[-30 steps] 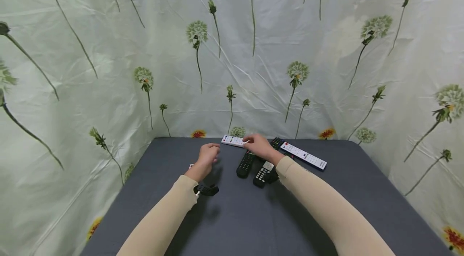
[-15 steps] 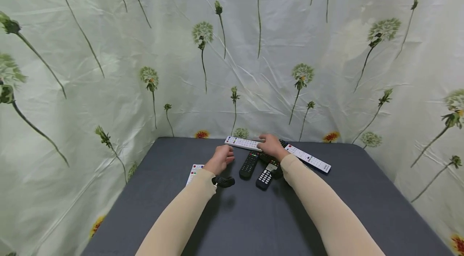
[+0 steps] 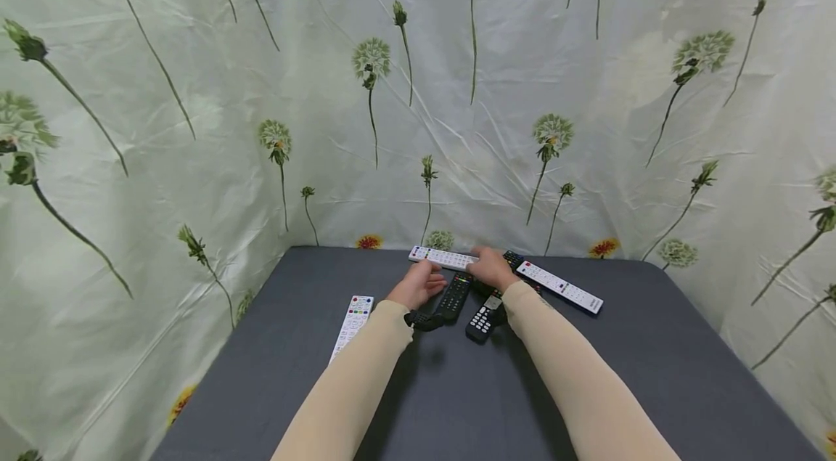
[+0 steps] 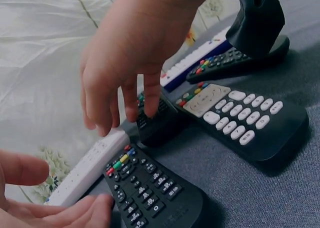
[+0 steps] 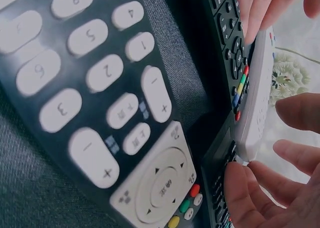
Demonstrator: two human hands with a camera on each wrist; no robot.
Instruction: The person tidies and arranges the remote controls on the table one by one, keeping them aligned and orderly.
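Note:
My left hand (image 3: pixel 419 285) reaches over the middle of the table, its fingers extended. In the left wrist view its thumb (image 4: pixel 25 168) stands apart from the fingertips (image 4: pixel 102 208), which lie beside a black remote control (image 4: pixel 155 190). A white remote control (image 3: pixel 439 256) lies at the back edge, near both hands. My right hand (image 3: pixel 491 268) hangs over that remote's right end, thumb spread from loosely bent fingers (image 5: pixel 240 188). Under its wrist lies a black remote with white buttons (image 3: pixel 481 324). Another dark remote (image 4: pixel 157 120) is partly hidden below the right fingers.
Another white remote (image 3: pixel 353 319) lies at the left, partly covered by the left sleeve. To the right, a white remote (image 3: pixel 562 287) slants beside a black one (image 3: pixel 513 258). The grey table (image 3: pixel 627 359) meets a flower-printed curtain (image 3: pixel 313 83) at the back.
My left hand has moved right, away from the left white remote and toward the back one. My right hand has shifted slightly right along the back white remote. The head view has turned a little left.

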